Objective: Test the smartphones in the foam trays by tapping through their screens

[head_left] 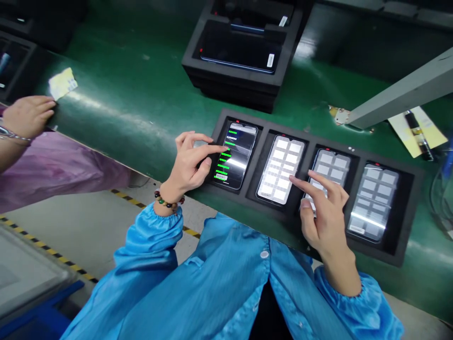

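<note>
A black foam tray (pixel 406 241) holds several phones in separate slots. My left hand (pixel 193 163) points its index finger at the leftmost phone (pixel 242 156), whose dark screen shows green lines of text. Nothing is held in it, and its fingers are apart. My right hand (pixel 325 208) has its index fingertip at the right edge of the second phone (pixel 283 158), lit with white blocks. It is also open, and partly covers the third phone (pixel 334 163). At the tray's right end lies the fourth phone (pixel 377 189), showing grey blocks.
Behind the tray stands a foam tray stack (pixel 233 87) with dark phones. A grey metal post (pixel 399 92) rises at the right, near a marker (pixel 418 134) on yellow paper (pixel 433 130). At the left, another person's hand (pixel 28 115) is near a yellow paper piece (pixel 62 84).
</note>
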`<action>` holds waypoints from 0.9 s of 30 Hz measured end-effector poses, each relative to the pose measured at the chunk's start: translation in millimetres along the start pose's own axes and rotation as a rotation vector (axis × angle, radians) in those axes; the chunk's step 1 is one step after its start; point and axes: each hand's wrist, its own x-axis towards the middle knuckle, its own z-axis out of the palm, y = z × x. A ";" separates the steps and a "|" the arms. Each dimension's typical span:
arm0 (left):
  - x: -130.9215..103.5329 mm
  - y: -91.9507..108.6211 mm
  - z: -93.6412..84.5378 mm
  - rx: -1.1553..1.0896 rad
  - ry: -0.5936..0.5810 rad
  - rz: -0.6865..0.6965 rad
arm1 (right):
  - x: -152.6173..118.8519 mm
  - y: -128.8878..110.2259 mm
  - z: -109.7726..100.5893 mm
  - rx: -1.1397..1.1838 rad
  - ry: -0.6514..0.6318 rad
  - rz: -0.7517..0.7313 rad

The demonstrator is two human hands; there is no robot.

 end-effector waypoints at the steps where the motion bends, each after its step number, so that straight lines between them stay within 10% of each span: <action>1: 2.1 0.4 0.3 0.005 -0.011 -0.010 | 0.1 0.1 0.1 0.003 0.000 -0.001; 10: 22.5 8.7 5.0 0.039 -0.059 -0.055 | -7.4 4.1 -6.6 0.018 0.042 0.069; 18: 29.4 6.1 6.1 -0.055 -0.047 -0.183 | -35.5 71.2 -53.9 -0.153 0.242 0.335; 27: 46.7 0.1 22.1 0.007 -0.098 -0.218 | 53.4 52.8 -35.9 -0.074 -0.187 0.026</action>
